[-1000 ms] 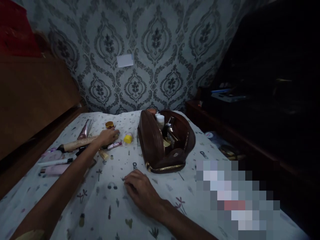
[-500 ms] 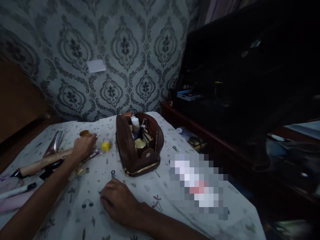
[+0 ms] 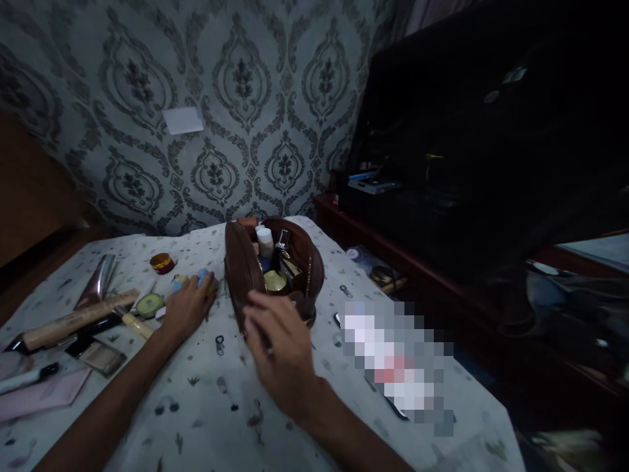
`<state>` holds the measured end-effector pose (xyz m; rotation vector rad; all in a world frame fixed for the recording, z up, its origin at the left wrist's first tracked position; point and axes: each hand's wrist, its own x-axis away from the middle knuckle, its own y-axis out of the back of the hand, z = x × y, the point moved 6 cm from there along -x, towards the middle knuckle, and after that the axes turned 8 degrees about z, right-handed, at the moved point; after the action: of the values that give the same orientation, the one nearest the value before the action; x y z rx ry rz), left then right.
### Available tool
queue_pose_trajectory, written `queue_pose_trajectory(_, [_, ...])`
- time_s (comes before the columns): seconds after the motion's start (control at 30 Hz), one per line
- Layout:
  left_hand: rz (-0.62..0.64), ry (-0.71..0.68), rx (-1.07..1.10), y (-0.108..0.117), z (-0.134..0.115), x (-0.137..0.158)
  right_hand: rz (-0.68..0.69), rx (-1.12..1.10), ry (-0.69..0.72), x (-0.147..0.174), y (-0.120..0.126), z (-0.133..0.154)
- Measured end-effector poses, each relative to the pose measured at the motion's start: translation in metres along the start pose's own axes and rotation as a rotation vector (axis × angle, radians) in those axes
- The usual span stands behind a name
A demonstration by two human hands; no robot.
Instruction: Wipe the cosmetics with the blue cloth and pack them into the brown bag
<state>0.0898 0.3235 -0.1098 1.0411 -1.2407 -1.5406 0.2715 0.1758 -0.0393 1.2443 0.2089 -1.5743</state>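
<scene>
The bag (image 3: 238, 262) stands toward the far right corner of the worktop (image 3: 196, 419), its mouth gaping upward, which probably keeps the white bottle (image 3: 265, 244) and gold lid (image 3: 275, 282) inside it within easy reach. The left hand (image 3: 189, 305) lies just left of the bag, fingers bent down over a blue thing (image 3: 201, 276); the underside of that grip is hidden, so I cannot tell whether it holds the blue thing or only touches it. The right hand (image 3: 280, 347) is in front of the bag, its grip wide and loose, thumb apart from the fingers, with nothing seen in it; contact with the bag is unclear.

Toward the left edge, the shiny tube (image 3: 97, 282), long tube (image 3: 81, 321), glass bottle (image 3: 105, 357) and pink tube (image 3: 46, 396) lie down, perhaps because flat they cannot topple. Nearer the far edge, the jar (image 3: 162, 263) sits upright, its squat shape seemingly steady enough. The phone, blurred (image 3: 393, 367), lies by the right edge, likely clear of both arms
</scene>
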Motion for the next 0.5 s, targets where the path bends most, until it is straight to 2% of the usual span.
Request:
queue_pose_trajectory(0.1, [-0.018,0.02,0.009,-0.005,0.0,0.002,0.058,0.189,-0.098,-0.005,0.022,-0.013])
queue_pose_trajectory(0.2, [-0.02,0.019,0.002,-0.006,0.0,0.002,0.13,0.236,-0.11,0.006,0.03,-0.018])
queue_pose_trajectory(0.33, [-0.007,0.03,-0.002,-0.006,0.001,0.002,0.112,0.23,-0.145,0.031,0.033,-0.025])
queue_pose_trajectory(0.5, [-0.022,0.045,0.02,-0.007,0.001,0.003,0.067,0.229,-0.103,0.054,0.029,-0.03])
